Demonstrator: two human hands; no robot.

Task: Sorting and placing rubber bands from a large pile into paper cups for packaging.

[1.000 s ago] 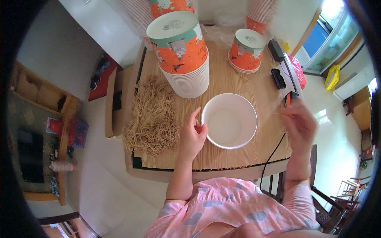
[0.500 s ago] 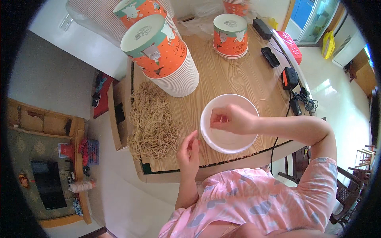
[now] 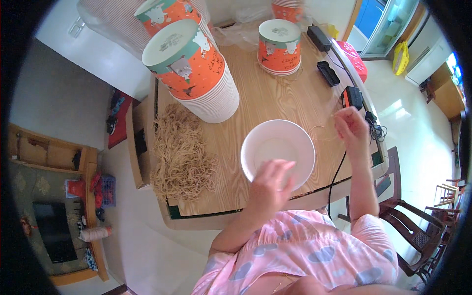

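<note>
Two hands: both mine, bare, and well apart from each other.
Right hand [image 3: 351, 125]: half a second ago it was down in the tub; it is now out of it, over the right of the table near the black-and-orange block [image 3: 352, 97]. Fingers curl toward the thumb; I can't tell whether they pinch anything.
Left hand [image 3: 271, 189]: it was just left of the tub and is now across its near rim, blurred, fingers over the opening. I can't tell whether it grips the rim or only passes over it.
Tub [image 3: 278, 142]: one, white inside, mouth up, near the table's front edge; most of its inside shows again.
What that means: I judge the right hand's reach inside is over for now, and the left has taken its place at the tub.
String: one tan heap [image 3: 182, 152] left of the tub, plus one thin strand [image 3: 319, 128] between tub and right hand; whether my fingers hold its end is too fine to tell.
Stacks: five I can make out. One tall [image 3: 201, 78], one short [image 3: 279, 49], three behind, one of those in clear wrap [image 3: 113, 24]. Rims sit too tight to count each.
Black things: one adapter [image 3: 319, 38], one small tray [image 3: 328, 73].
Box [image 3: 140, 142]: one, cardboard, beside the table's left edge.
</note>
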